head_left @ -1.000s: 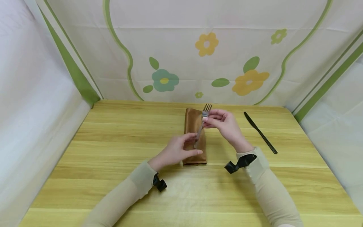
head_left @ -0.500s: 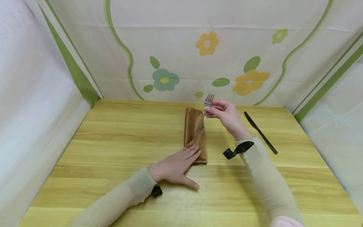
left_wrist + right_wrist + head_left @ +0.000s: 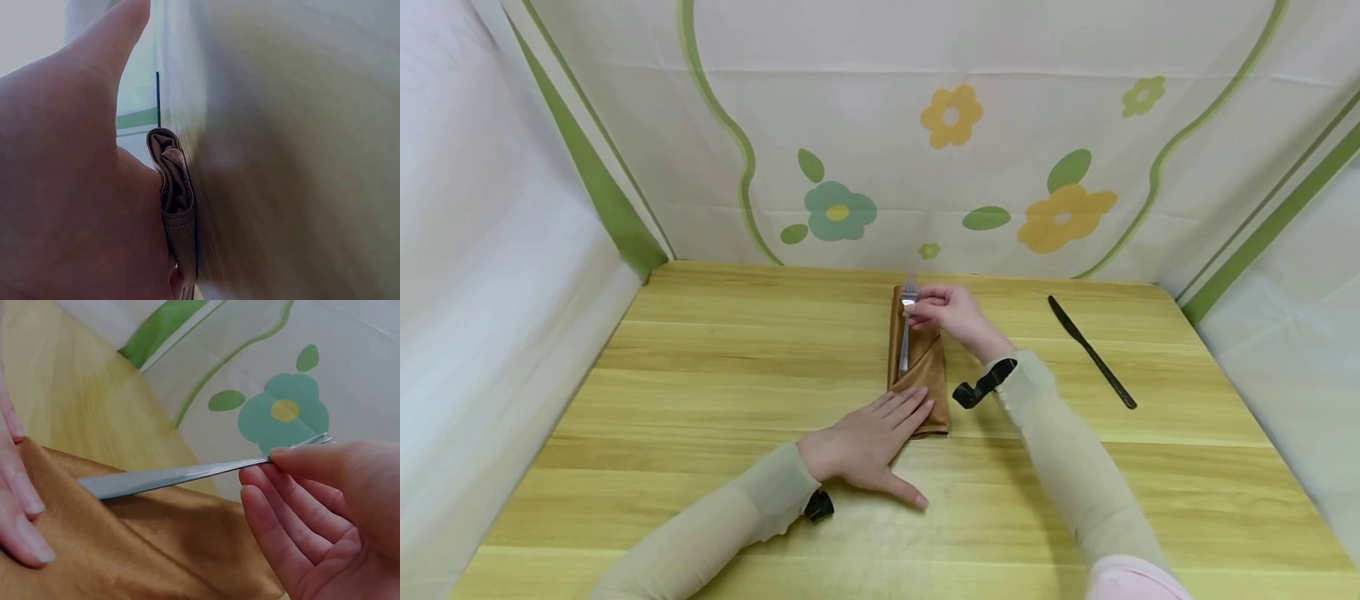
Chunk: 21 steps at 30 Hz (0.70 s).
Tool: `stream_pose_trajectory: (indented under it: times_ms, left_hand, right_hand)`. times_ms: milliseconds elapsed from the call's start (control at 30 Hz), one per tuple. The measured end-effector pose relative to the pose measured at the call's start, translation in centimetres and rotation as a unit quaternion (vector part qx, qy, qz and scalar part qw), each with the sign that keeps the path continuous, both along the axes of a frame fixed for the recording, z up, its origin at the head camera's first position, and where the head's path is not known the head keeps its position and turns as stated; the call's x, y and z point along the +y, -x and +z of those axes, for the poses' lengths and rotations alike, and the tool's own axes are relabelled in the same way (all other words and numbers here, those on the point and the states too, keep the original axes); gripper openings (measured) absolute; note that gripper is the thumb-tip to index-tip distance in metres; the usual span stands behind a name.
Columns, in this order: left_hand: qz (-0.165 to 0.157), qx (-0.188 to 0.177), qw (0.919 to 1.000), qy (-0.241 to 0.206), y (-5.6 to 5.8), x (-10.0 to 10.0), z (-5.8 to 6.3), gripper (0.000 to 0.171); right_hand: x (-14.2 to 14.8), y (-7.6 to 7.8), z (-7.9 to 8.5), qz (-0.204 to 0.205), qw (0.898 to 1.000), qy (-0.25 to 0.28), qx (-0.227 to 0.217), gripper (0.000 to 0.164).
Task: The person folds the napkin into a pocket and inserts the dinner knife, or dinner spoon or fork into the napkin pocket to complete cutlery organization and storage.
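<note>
A folded brown satin napkin [image 3: 932, 374] lies on the table, with a diagonal fold forming a pocket across it. My right hand [image 3: 953, 312] pinches a metal fork [image 3: 905, 342] near its neck, tines pointing to the far edge. In the right wrist view the handle end of the fork [image 3: 150, 480] goes in under the napkin's diagonal fold [image 3: 94, 531]; its tip is hidden there. My left hand [image 3: 868, 442] rests flat on the near part of the napkin, fingers straight and thumb spread. The left wrist view shows the napkin's layered end [image 3: 172, 175] beside the palm.
To the right, a black knife [image 3: 1092, 352] lies slanted on the wooden table [image 3: 722, 400]. A white curtain with printed flowers [image 3: 850, 100] hangs just behind the table's far edge, and white fabric walls [image 3: 497, 275] flank both sides.
The left hand went from beside the fork to flat on the napkin. The right hand first moved the fork away, then left and lower over the napkin. The knife stayed put.
</note>
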State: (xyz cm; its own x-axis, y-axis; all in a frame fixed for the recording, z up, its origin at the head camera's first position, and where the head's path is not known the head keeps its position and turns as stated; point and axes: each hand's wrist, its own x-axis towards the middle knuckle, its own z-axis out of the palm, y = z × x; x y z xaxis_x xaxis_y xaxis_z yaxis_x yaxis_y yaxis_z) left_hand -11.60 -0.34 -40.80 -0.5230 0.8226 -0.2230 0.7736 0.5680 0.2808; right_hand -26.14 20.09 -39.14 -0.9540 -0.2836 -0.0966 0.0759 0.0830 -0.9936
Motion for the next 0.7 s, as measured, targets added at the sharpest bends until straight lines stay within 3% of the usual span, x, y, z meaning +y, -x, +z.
stream_pose_trajectory:
  times_ms: [200,333,533,700]
  left_hand:
    - [-0.002,0.007,1.0000,-0.002,0.0,0.0,-0.4,0.125]
    - [-0.002,0.013,0.9999,-0.003,-0.1,0.0,-0.5,0.126]
    - [-0.002,0.016,0.9999,-0.001,-0.1,0.1,-0.4,0.125]
    - [-0.002,0.014,0.9999,0.000,-0.1,0.1,-0.3,0.126]
  right_hand:
    - [-0.3,-0.2,-1.2,0.034,0.998,-0.015,-0.047,0.041]
    - [-0.6,-0.6,-1.7,0.048,0.996,-0.031,-0.066,0.039]
    - [-0.5,-1.2,-1.8,0.056,0.993,-0.073,-0.070,0.037]
    - [-0.6,-1.0,-1.6,0.034,0.991,-0.113,-0.061,0.037]
